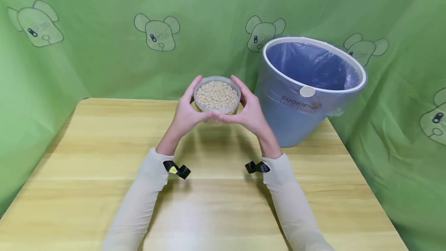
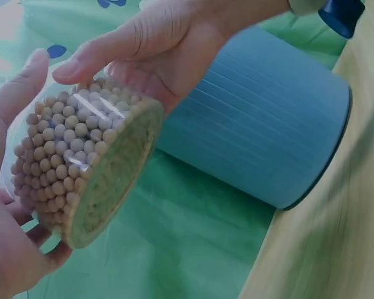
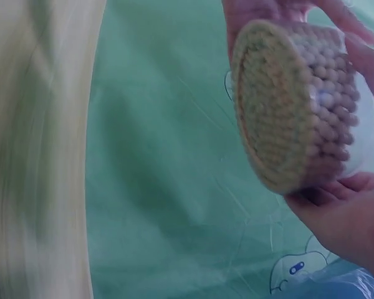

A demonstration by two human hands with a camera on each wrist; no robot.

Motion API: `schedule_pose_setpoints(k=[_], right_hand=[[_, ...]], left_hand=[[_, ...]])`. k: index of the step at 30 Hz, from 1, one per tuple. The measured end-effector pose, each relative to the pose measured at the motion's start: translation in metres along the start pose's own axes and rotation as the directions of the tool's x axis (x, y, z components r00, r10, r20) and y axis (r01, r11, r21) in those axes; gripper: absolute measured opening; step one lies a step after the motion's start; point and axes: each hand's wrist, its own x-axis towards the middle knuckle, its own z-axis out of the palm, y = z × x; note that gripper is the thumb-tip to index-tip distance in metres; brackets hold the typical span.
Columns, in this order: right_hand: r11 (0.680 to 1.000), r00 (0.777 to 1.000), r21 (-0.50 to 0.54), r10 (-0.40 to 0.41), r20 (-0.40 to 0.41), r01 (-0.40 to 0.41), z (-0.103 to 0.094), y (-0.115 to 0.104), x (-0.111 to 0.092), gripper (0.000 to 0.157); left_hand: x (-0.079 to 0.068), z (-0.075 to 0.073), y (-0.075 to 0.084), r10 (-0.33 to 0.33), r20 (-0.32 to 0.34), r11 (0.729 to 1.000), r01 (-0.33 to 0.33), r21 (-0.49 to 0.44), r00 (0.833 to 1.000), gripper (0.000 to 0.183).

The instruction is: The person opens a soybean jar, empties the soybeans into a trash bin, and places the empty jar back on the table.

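Note:
Between both hands is a clear round plastic tub (image 1: 216, 94), raised above the table and filled with small round beige balls (image 2: 68, 140). My left hand (image 1: 186, 113) grips the tub's left side, and my right hand (image 1: 248, 112) grips the right side. The thumbs meet at the near side of the rim, while the other fingers wrap round the sides. Seen from below in the right wrist view, the tub's base (image 3: 271, 109) shows tightly packed balls through it. No lid shows on top in the head view.
A blue translucent bin (image 1: 289, 115) with a white rim and a plastic liner (image 1: 313, 63) stands on the table's right rear corner, close beside my right hand. The wood-grain table (image 1: 104, 158) is backed by a green curtain (image 1: 209, 3) printed with mouse-like heads.

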Motion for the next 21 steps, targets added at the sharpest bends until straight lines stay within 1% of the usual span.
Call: schedule_pose_setpoints(k=[3, 6, 8, 12, 14, 19, 21], right_hand=[[1.0, 0.998, 0.023, -0.018, -0.067, 0.02, 0.002, -0.002, 0.0, 0.112], [0.997, 0.996, 0.079, -0.011, -0.091, 0.019, 0.004, -0.004, -0.001, 0.107], [0.994, 0.995, 0.112, -0.006, -0.097, 0.017, 0.005, -0.005, -0.001, 0.105], [0.986, 0.995, 0.161, -0.025, -0.096, 0.041, 0.007, -0.005, 0.0, 0.103], [0.981, 0.995, 0.186, -0.039, -0.088, 0.054, 0.009, -0.004, 0.001, 0.103], [0.972, 0.996, 0.225, -0.06, -0.072, 0.075, 0.015, 0.0, -0.001, 0.103], [0.969, 0.995, 0.231, -0.07, -0.076, 0.086, 0.016, 0.0, 0.0, 0.102]], left_hand=[[0.002, 0.002, 0.004, 0.02, 0.057, 0.999, -0.018, -0.048, 0.998, 0.141], [0.002, 0.004, 0.004, 0.03, 0.092, 0.997, -0.023, -0.072, 0.995, 0.147], [0.001, 0.005, 0.003, 0.027, 0.092, 0.998, -0.022, -0.058, 0.995, 0.149], [0.0, 0.006, 0.003, 0.05, 0.064, 0.998, -0.047, -0.047, 0.997, 0.141], [0.0, 0.005, 0.003, 0.051, 0.05, 0.997, -0.048, -0.054, 0.997, 0.14], [-0.001, -0.001, 0.003, 0.002, 0.048, 0.998, 0.001, -0.064, 0.999, 0.134], [0.0, -0.003, 0.003, 0.001, 0.055, 0.998, 0.002, -0.063, 0.999, 0.131]])
